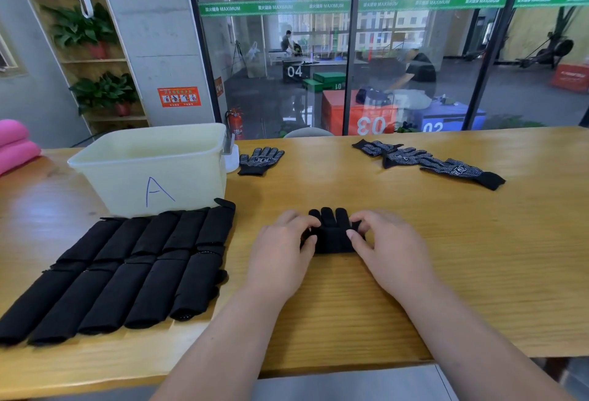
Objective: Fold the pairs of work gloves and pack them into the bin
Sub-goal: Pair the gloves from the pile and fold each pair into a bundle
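Yellow wooden table (414, 257). Near its middle, black knit glove pair (333, 235), half folded, finger ends poking out the far side. Pinched at both edges by left hand (280, 257) and right hand (392, 251). Pale plastic bin (153, 174) off to the left.

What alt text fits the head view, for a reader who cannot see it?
The left hand and right hand pinch black knit gloves on a wooden table. Folded black gloves lie near a pale plastic bin marked A.
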A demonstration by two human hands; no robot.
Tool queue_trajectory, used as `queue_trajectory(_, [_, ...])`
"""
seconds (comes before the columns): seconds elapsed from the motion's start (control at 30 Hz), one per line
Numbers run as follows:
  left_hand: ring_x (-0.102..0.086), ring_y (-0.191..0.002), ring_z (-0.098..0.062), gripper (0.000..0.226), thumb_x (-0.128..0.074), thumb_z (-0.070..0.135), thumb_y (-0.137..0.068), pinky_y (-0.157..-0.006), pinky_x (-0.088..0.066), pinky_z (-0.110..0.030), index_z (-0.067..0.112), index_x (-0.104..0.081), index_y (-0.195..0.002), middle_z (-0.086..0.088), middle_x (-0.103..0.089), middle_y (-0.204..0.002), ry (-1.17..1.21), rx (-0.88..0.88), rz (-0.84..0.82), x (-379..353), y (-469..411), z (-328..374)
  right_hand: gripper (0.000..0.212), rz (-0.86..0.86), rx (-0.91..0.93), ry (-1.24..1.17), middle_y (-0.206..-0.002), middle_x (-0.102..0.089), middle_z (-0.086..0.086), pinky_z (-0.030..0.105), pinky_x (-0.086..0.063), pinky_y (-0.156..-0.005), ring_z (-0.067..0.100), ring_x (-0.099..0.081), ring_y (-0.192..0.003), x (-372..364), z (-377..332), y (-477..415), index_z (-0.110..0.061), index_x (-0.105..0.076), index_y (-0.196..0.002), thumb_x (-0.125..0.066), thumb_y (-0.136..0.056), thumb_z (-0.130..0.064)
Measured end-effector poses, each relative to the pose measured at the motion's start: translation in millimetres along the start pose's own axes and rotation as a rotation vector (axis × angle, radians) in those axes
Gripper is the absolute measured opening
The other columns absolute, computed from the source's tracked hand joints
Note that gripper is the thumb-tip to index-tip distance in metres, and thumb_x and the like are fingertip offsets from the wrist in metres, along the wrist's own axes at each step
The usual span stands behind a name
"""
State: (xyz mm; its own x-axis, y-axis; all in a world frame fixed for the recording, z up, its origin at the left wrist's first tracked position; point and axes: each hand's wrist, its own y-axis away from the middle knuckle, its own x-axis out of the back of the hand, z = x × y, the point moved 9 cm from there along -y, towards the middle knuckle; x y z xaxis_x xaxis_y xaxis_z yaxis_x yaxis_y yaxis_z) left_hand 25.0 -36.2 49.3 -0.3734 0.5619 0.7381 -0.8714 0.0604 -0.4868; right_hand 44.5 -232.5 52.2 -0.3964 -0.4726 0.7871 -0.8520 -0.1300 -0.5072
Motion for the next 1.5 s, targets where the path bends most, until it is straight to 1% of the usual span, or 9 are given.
queue_trajectory(0.13, [-0.066, -0.095, -0.007, 0.022, -0.066, 0.017, -0.100, -0.084, -0.056, -0.038, 0.029, -0.077, -0.114, 0.020, -0.066, -0.121, -0.060, -0.066, 0.036, 0, -1, 3, 0.012, 0.050, 0.115, 0.111, -0.106, -0.063, -0.020, 0.029, -0.054, -0.064, 0.010, -0.059, -0.098, 0, -10, -1, -0.034, -0.078, -0.105, -0.074, -0.095, -0.029])
queue_trajectory(0.23, [-0.066, -0.108, -0.011, 0.025, -0.060, 0.022, -0.103, -0.092, -0.055, -0.038, 0.026, -0.078, -0.120, 0.017, -0.070, -0.125, -0.146, -0.083, 0.010, -2, 3, 7, 0.025, 0.002, 0.203, 0.186, -0.117, -0.071, -0.024, 0.031, -0.056, -0.072, 0.010, -0.058, -0.103, -7, -16, 4, -0.031, -0.081, -0.112, -0.070, -0.094, -0.018])
queue_trajectory(0.5, [-0.056, -0.134, -0.011, 0.039, -0.056, 0.038, -0.105, -0.109, -0.043, -0.029, 0.025, -0.067, -0.141, 0.013, -0.062, -0.145, -0.198, -0.071, -0.073, -5, 13, 12, 0.046, -0.204, 0.170, 0.192, -0.150, -0.053, -0.029, 0.032, -0.043, -0.107, 0.007, -0.043, -0.133, -14, -16, 10, -0.041, -0.057, -0.148, -0.047, -0.103, -0.045])
queue_trajectory(0.67, [-0.047, -0.140, -0.007, 0.046, -0.058, 0.044, -0.104, -0.115, -0.038, -0.028, 0.027, -0.061, -0.147, 0.017, -0.053, -0.154, -0.165, -0.049, -0.088, -8, 12, 8, 0.047, -0.210, 0.141, 0.120, -0.145, -0.057, -0.031, 0.031, -0.045, -0.103, 0.005, -0.045, -0.125, -12, -13, 11, -0.044, -0.057, -0.147, -0.057, -0.101, -0.044])
queue_trajectory(0.83, [-0.049, -0.134, -0.004, 0.044, -0.067, 0.035, -0.101, -0.112, -0.042, -0.030, 0.033, -0.061, -0.144, 0.020, -0.058, -0.145, -0.085, -0.030, -0.103, -7, 10, 2, 0.050, -0.196, 0.064, -0.038, -0.097, -0.039, -0.034, 0.015, -0.040, -0.076, -0.006, -0.046, -0.089, -3, -10, 13, -0.046, -0.051, -0.151, -0.060, -0.105, -0.030])
queue_trajectory(0.97, [-0.051, -0.130, -0.004, 0.042, -0.066, 0.030, -0.102, -0.112, -0.043, -0.031, 0.036, -0.060, -0.143, 0.019, -0.062, -0.140, -0.061, -0.003, -0.094, -5, 9, 0, 0.049, -0.212, 0.001, -0.148, -0.107, -0.050, -0.021, 0.015, -0.043, -0.078, -0.002, -0.055, -0.087, -9, 1, 12, -0.054, -0.048, -0.150, -0.057, -0.107, -0.032])
queue_trajectory(1.1, [-0.058, -0.115, -0.009, 0.037, -0.059, 0.044, -0.105, -0.103, -0.051, -0.035, 0.046, -0.056, -0.142, 0.016, -0.064, -0.130, 0.079, 0.121, -0.095, -4, 9, -14, 0.048, -0.221, -0.032, -0.318, -0.120, -0.064, -0.035, 0.024, -0.050, -0.087, 0.001, -0.060, -0.092, -12, 10, 9, -0.053, -0.048, -0.149, -0.058, -0.107, -0.033])
queue_trajectory(1.23, [-0.059, -0.112, -0.005, 0.035, -0.055, 0.051, -0.105, -0.098, -0.051, -0.028, 0.051, -0.055, -0.140, 0.016, -0.065, -0.131, 0.164, 0.170, -0.098, -3, 11, -20, 0.042, -0.194, -0.098, -0.437, -0.117, -0.069, -0.029, 0.017, -0.051, -0.075, 0.008, -0.068, -0.078, -10, 16, 9, -0.050, -0.055, -0.144, -0.060, -0.106, -0.034])
queue_trajectory(1.5, [-0.057, -0.109, -0.003, 0.035, -0.053, 0.051, -0.105, -0.099, -0.053, -0.036, 0.043, -0.058, -0.139, 0.023, -0.058, -0.124, 0.095, 0.161, -0.003, 6, 8, -17, 0.021, -0.043, -0.106, -0.207, -0.103, -0.066, -0.025, 0.009, -0.041, -0.069, -0.001, -0.062, -0.075, 2, 18, 5, -0.038, -0.070, -0.120, -0.060, -0.103, -0.046])
